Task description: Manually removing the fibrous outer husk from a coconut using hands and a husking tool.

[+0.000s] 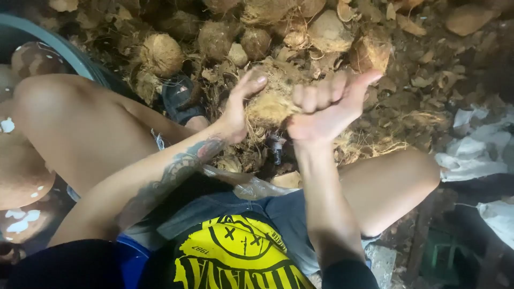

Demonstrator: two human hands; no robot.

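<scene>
1. Roughly mid-job: person sat low, knees apart, both hands up on one coconut [270,101] between the knees.
2. Left hand [241,107] cupped the coconut's left side, fingers spread and lying on the fibre, thumb behind. A loose hold, not a clamp.
3. Right hand [326,107] sat on the coconut's right side, fingers curled into the husk, thumb stuck out to the right. Looked like a pulling grip on fibre; couldn't tell how much it actually pinched.
4. Coconut still carried shaggy husk on the visible face, so I'd judge that one only partly stripped.
5. Done so far, by the look of it: several smooth brown husked nuts [24,171], some with white patches, stacked at the person's left by a grey-blue tub [64,45].
6. Left to do: a heap of unhusked coconuts [160,53] beyond the hands, many of them. Plenty of work remaining, I'd say.
7. Ground was a thick mat of torn husk [423,69], fibre and shell bits, no bare floor in sight there. A dark sandal [179,96] sat in the litter by the left leg.
8. White crumpled sheeting or sacks [474,150] lay at the right edge; a green item [447,251] low right was too dark to identify.
9. Clear plastic scrap [251,184] lay on the lap.
10. Lighting dim, harsh on the arms; edges of the room dropped into shadow.
</scene>
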